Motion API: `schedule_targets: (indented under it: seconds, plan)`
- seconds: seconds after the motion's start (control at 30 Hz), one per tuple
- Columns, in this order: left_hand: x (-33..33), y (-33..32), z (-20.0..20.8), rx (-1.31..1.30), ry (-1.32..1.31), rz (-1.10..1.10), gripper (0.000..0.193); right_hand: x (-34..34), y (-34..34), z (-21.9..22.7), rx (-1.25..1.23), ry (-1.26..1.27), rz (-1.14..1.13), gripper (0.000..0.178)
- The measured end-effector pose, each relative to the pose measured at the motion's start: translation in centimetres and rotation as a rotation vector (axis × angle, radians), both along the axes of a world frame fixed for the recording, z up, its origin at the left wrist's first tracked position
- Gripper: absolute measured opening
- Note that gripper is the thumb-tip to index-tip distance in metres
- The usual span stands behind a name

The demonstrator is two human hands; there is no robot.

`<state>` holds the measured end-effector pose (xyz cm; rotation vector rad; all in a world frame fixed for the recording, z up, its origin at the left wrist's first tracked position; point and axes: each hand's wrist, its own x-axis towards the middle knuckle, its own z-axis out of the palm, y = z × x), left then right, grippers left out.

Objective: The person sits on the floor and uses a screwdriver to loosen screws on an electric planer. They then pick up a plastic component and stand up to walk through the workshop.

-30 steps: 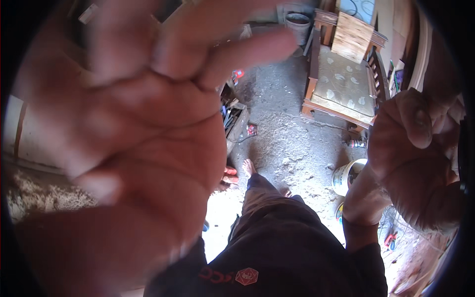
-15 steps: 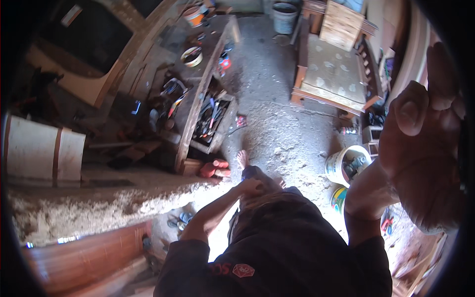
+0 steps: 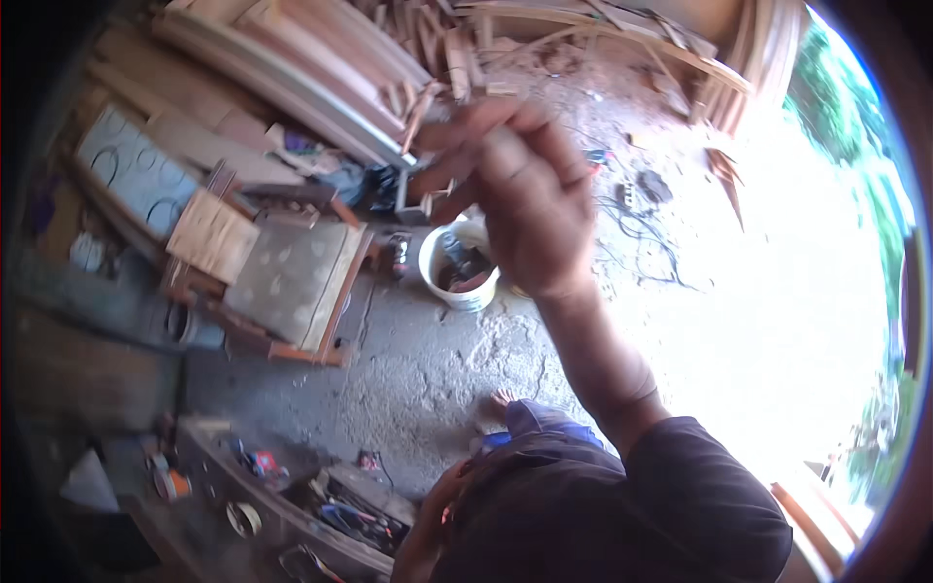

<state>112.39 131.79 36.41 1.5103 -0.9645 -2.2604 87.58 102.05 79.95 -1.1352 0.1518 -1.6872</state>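
My right hand (image 3: 533, 199) is raised in the middle of the view, somewhat blurred, with its fingers apart and pointing left; I see nothing held in it. Behind it on the floor stands a white bucket (image 3: 461, 300) with dark items inside, overlapped by the hand's edge in the picture. My left hand (image 3: 451, 484) is low against the front of my body, mostly hidden by my dark shirt (image 3: 544, 505), so its fingers do not show.
A wooden chair with a patterned seat (image 3: 292, 277) stands to the left, a loose board (image 3: 212, 236) on it. Stacked planks (image 3: 292, 73) lie behind. A bench (image 3: 292, 515) with an open tool drawer (image 3: 360, 515) is at lower left. Cables (image 3: 651, 257) trail across the floor at right.
The view has swung to the right, bringing the bright opening and the wood pile into sight. My right hand has shifted from the right rim to the middle of the picture.
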Motion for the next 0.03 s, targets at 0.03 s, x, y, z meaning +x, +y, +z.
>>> schedule_targets:
  seconds: [0.03]
  plan:
    - [0.25, -2.41, 0.21, -0.013, -0.006, -0.091, 0.069, -1.66, 0.42, -3.76, 0.089, 0.235, -0.113, 0.023]
